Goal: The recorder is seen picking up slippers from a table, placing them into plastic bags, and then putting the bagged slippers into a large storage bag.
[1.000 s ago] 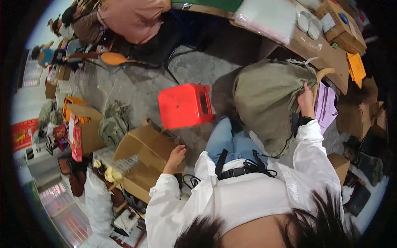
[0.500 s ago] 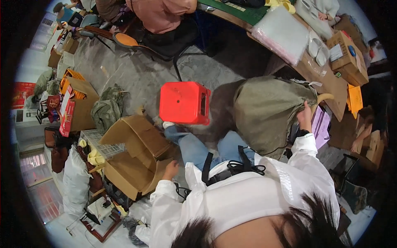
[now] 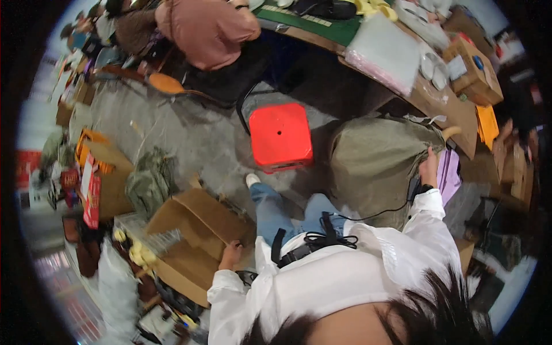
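Observation:
At my right, a large grey-green cloth sack (image 3: 374, 155) stands on the floor, its gathered edge in my right hand (image 3: 428, 170). The fingers of that hand are closed on the fabric. On the other side, an open brown cardboard box (image 3: 192, 221) lies beside my leg. My left hand (image 3: 232, 255) is at its near edge, fingers curled onto the cardboard; the fingertips are partly hidden. A thin black cable (image 3: 376, 217) runs from my waist toward my right wrist, in front of the sack.
A red plastic stool (image 3: 280, 135) stands ahead of my feet. Beyond it, a person in pink (image 3: 204, 31) sits on a chair. A worktable (image 3: 445, 109) at the right bears plastic-wrapped material and a carton (image 3: 472, 72). At the left are a crumpled green cloth (image 3: 150, 181) and another carton (image 3: 115, 167).
The view has shifted, and the stool appears farther right. The sack's top looks flatter and more drawn toward my right hand. My left hand has come onto the box edge.

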Demonstrator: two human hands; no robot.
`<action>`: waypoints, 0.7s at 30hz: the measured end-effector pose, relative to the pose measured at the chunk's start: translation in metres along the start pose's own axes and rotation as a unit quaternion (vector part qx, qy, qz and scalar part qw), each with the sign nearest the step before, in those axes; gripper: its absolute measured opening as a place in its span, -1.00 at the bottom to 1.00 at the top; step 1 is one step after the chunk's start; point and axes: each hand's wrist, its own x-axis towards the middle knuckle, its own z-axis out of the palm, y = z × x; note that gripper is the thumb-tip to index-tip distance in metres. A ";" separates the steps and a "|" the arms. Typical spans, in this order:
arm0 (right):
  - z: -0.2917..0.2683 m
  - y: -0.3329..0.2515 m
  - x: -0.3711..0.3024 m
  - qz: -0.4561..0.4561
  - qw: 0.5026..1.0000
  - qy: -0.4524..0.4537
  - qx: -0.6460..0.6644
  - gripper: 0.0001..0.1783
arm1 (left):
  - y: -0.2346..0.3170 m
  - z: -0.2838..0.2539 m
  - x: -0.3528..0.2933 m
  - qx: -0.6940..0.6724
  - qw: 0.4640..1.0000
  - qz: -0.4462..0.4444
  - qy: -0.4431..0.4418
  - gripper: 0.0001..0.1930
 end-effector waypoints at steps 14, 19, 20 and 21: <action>0.029 0.021 -0.088 0.117 0.936 0.251 -0.217 -0.31 | -0.063 -0.144 0.272 -0.265 0.950 -0.146 -0.084 -0.84; -0.037 0.021 -0.069 0.130 0.973 0.179 0.064 -0.24 | 0.044 -0.120 0.281 -0.218 0.958 -0.021 -0.184 -0.84; 0.007 0.022 -0.072 0.187 0.959 0.213 0.024 -0.26 | 0.050 -0.121 0.269 -0.188 0.963 0.020 -0.191 -0.83; 0.075 0.002 -0.096 0.237 0.941 0.239 -0.027 -0.28 | 0.032 -0.111 0.266 -0.196 0.966 0.006 -0.167 -0.83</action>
